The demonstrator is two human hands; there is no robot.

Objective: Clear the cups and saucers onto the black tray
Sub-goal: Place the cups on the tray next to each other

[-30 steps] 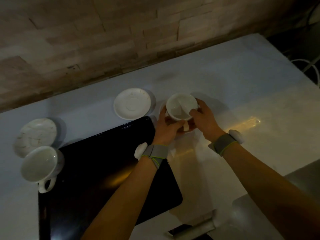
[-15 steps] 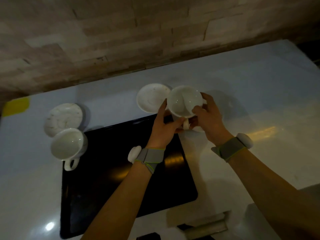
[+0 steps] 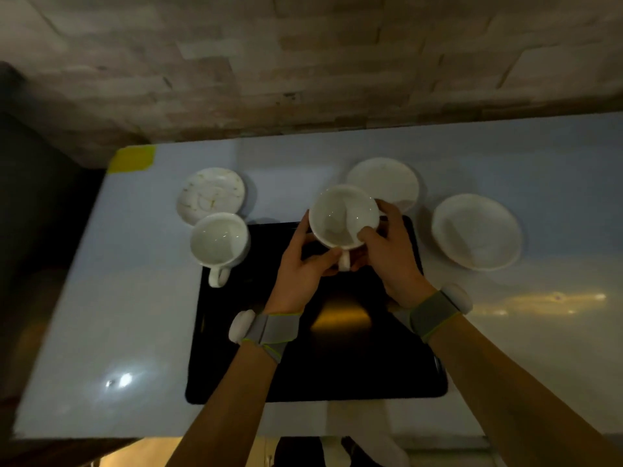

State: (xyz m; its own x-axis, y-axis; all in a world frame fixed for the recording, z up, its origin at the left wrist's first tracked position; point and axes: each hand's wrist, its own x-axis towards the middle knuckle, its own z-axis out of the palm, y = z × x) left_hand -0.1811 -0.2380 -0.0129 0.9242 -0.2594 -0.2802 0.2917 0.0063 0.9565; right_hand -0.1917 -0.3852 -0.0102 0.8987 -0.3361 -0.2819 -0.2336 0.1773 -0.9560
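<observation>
Dim room; pale glossy counter [image 3: 135, 298] set against a stone-tile wall. A white cup [image 3: 344, 215] is held above the far edge of the black tray [image 3: 337, 365], cradled between the left hand [image 3: 300, 271] and right hand [image 3: 387, 254], fingers pressed to its sides and near its handle. Glazed ceramic is judged rigid, breakable, slick; the body or handle is best gripped. Plain white, empty inside. A second cup [image 3: 219, 239] overlaps the tray's far-left corner; three saucers are left on the counter.
</observation>
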